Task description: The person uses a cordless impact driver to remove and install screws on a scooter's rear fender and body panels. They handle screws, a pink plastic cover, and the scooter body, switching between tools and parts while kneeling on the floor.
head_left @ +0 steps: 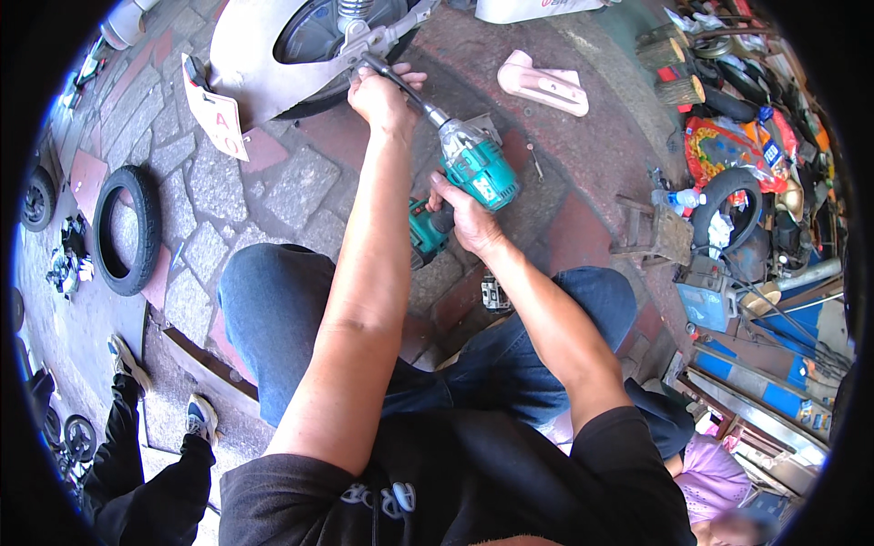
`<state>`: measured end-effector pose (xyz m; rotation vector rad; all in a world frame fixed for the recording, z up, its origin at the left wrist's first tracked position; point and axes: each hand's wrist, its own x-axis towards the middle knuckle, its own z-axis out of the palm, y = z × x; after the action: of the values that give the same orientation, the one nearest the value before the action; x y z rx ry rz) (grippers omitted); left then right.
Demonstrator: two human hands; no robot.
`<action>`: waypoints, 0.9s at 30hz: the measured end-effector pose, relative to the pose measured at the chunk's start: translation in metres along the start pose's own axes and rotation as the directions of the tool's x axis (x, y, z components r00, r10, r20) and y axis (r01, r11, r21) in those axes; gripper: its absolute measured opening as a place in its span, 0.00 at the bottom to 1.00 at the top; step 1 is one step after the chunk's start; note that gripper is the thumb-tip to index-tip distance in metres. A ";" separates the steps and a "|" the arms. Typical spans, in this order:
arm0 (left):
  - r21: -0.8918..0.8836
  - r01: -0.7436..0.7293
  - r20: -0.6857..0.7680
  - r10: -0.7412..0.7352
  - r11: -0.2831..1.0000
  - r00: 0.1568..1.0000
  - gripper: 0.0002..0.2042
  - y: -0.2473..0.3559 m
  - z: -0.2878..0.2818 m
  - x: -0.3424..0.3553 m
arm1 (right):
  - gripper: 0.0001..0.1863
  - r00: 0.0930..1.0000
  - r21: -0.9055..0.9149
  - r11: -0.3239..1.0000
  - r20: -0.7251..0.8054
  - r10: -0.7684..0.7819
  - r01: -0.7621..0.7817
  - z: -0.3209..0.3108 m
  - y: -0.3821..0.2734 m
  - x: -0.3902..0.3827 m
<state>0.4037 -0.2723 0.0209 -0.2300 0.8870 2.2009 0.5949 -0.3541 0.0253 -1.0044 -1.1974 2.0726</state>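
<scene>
My right hand point(469, 214) is closed round the handle of a teal cordless impact wrench point(482, 168), which tilts up and to the left. From its nose a dark socket extension point(401, 82) reaches to the hub area of a scooter's rear wheel point(314, 36). Around that extension, close to the wheel, my left hand point(382, 98) is curled, with some fingers hidden behind the shaft. The scooter's white body panel point(241, 55) covers part of the wheel, and a white plate point(218, 118) hangs from it. Whether the socket sits fully on a fastener I cannot tell.
A pale plastic cover point(546, 84) lies on the paving at the upper right. A loose tyre point(127, 230) is at left, near a standing person's shoes point(200, 419). At right are a small wooden stool point(655, 232), another tyre point(728, 205) and piled clutter. Someone in pink point(715, 473) is at lower right.
</scene>
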 end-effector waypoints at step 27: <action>-0.128 -0.018 -0.192 -0.007 0.992 0.981 0.14 0.022 -0.011 0.015 | 0.11 0.994 -0.138 0.990 -0.109 -0.030 0.015 0.003 0.008 -0.033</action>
<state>0.3766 -0.2813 0.0184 -0.5103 0.8490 2.2712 0.6106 -0.3841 0.0299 -1.1481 -1.3011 1.9120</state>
